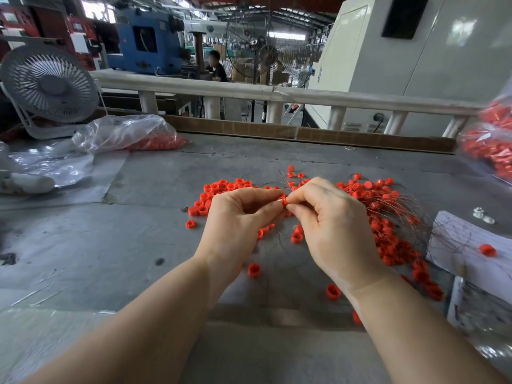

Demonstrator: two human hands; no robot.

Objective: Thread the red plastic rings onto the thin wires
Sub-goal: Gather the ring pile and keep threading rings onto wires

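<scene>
Both hands meet over the table [138,223]: the left hand [235,217] and right hand [332,220] pinch one red ring [283,202] between thumb and forefinger tips, other fingers curled. Loose rings [219,189] lie just beyond the fingertips; thin wires [401,214] fan out right of the right knuckles.

Both hands met on one red ring [283,202].
The left hand [238,217] and right hand [329,217] pinched it; loose rings [388,234] lay beyond and right of the grip.
</scene>
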